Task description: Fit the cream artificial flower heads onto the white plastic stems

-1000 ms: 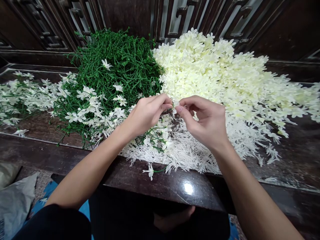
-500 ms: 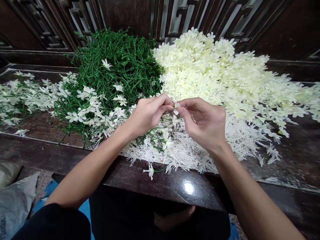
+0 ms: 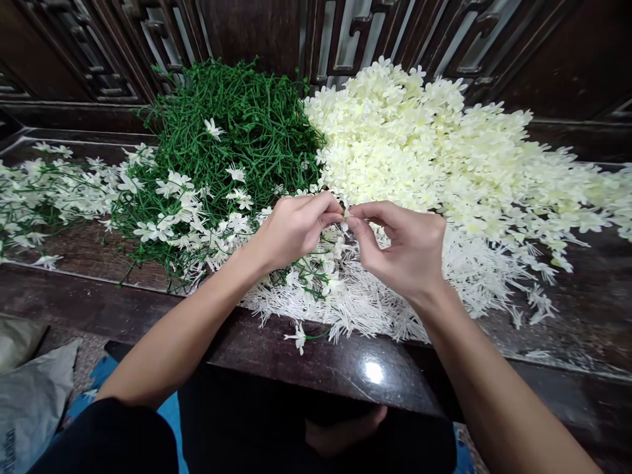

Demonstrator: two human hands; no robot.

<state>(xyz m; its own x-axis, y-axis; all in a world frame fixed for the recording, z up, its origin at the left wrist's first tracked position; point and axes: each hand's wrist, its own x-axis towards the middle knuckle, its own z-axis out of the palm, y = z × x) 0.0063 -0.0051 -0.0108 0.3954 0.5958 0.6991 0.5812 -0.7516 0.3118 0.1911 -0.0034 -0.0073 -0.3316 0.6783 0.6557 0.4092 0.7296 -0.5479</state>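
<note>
Between my fingertips is a small white artificial flower [image 3: 346, 209], mostly covered by the fingers. My left hand [image 3: 297, 227] is closed in a pinch on its left side. From the other side, the thumb and forefinger of my right hand [image 3: 407, 247] pinch the same flower. Below the hands lies a heap of white spiky flower centres [image 3: 375, 306], with several assembled flowers [image 3: 330, 283] on top. Behind my left hand rises a pile of green plastic stems [image 3: 237, 125]. Cream-white petal pieces [image 3: 395, 145] are heaped behind my right hand.
Finished-looking white flowers on green stems [image 3: 74, 184] spread along the left of the dark wooden bench [image 3: 582, 289]. One loose flower [image 3: 298, 338] lies at its front edge. A carved wooden back [image 3: 257, 33] stands behind the piles. Grey sacks [image 3: 39, 388] sit on the floor at lower left.
My fingertips have closed in further around the flower, which now shows edge-on. Both hands stay in nearly the same place; the piles are unchanged.
</note>
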